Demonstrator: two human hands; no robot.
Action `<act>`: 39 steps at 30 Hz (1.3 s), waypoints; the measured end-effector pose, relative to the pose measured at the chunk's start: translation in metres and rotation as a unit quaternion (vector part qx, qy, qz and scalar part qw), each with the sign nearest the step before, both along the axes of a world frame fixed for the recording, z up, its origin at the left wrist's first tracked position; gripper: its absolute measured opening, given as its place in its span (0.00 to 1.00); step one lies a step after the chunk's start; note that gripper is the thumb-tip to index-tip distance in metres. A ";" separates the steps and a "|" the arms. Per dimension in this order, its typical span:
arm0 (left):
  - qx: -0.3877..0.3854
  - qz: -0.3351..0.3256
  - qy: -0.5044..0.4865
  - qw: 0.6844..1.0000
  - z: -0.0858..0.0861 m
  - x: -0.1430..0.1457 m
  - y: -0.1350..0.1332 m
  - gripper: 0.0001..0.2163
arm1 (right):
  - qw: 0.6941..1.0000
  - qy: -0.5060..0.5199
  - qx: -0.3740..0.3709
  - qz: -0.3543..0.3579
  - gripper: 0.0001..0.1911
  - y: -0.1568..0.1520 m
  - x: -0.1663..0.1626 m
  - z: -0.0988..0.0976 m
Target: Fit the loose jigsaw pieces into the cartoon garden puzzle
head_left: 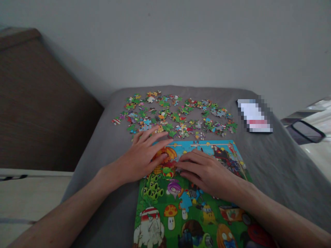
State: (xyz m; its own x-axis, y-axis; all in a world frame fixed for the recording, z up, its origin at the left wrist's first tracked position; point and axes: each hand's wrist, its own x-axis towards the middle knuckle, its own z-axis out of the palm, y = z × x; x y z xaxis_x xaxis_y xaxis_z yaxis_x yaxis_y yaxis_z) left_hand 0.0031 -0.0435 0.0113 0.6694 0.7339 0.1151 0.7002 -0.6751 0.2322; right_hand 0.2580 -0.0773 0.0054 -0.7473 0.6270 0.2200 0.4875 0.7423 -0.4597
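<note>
A colourful cartoon puzzle board (pixel 173 210) lies before me, printed with plants and mushrooms on green under a blue top strip. My left hand (pixel 142 155) reaches over its upper left corner, fingers spread, holding nothing I can see. On the board's upper middle is my right hand (pixel 204 170), fingers bent and drawn together, thumb close to the index finger; whatever is at the fingertips is too small to name. Below it shows a light blue jigsaw-shaped patch (pixel 185 200). Many loose puzzle pieces (pixel 165 115) are scattered just beyond the board, some near my left fingertips.
A phone (pixel 256 115) with a blurred screen lies at the right on the grey cloth-covered surface (pixel 279 172). A wall (pixel 176 44) rises behind. To the left stands a dark wooden panel (pixel 43 103); a black-framed object (pixel 306 131) is beyond the right edge.
</note>
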 end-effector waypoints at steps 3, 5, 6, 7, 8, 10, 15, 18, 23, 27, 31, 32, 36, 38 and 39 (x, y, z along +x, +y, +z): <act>0.007 -0.014 -0.002 1.000 -0.001 0.001 0.000 0.19 | 1.000 0.013 -0.013 -0.017 0.13 0.000 -0.002 -0.003; 0.010 -0.019 -0.001 1.000 -0.003 0.001 -0.001 0.19 | 0.999 0.013 -0.026 -0.025 0.13 0.000 -0.002 -0.004; 0.010 -0.019 -0.001 1.000 -0.003 0.002 -0.001 0.19 | 0.999 0.012 -0.031 -0.027 0.13 0.000 -0.002 -0.004; 0.008 -0.020 0.000 1.000 -0.004 0.002 -0.001 0.19 | 0.999 0.012 -0.033 -0.028 0.13 0.001 -0.002 -0.004; 0.007 -0.021 0.000 1.000 -0.005 0.002 -0.001 0.19 | 0.999 0.012 -0.033 -0.027 0.12 0.001 -0.001 -0.004; 0.010 -0.028 -0.002 1.000 -0.005 0.002 -0.001 0.19 | 0.999 0.011 -0.029 -0.024 0.09 0.001 -0.001 -0.004; 0.018 -0.075 -0.012 0.997 0.000 0.003 0.001 0.14 | 0.999 0.014 -0.029 -0.024 0.08 0.001 0.001 -0.003; 0.010 -0.084 -0.012 0.996 0.002 0.004 0.001 0.14 | 0.999 0.014 -0.033 -0.026 0.09 0.001 0.002 -0.004; 0.005 -0.091 -0.008 0.996 0.003 0.003 0.000 0.14 | 0.999 0.007 -0.036 -0.033 0.10 0.001 0.001 -0.002; -0.003 -0.087 -0.005 0.996 0.005 0.003 -0.002 0.14 | 0.999 0.008 -0.033 -0.032 0.11 0.001 0.002 -0.001; -0.008 -0.079 -0.010 0.997 0.007 0.003 -0.003 0.14 | 0.999 -0.004 -0.035 -0.022 0.10 0.005 0.007 0.001; -0.010 -0.079 -0.011 0.997 0.007 0.003 -0.003 0.14 | 0.999 -0.009 -0.036 -0.019 0.09 0.005 0.008 0.002; -0.009 -0.082 -0.006 0.997 0.007 0.003 -0.002 0.14 | 0.999 -0.013 -0.030 -0.008 0.07 0.007 0.013 0.004; -0.007 -0.083 -0.008 0.996 0.007 0.003 -0.002 0.14 | 1.000 -0.008 -0.030 -0.003 0.07 0.007 0.014 0.005; -0.007 -0.083 -0.012 0.996 0.007 0.002 -0.002 0.13 | 1.000 -0.006 -0.031 -0.001 0.07 0.007 0.014 0.005</act>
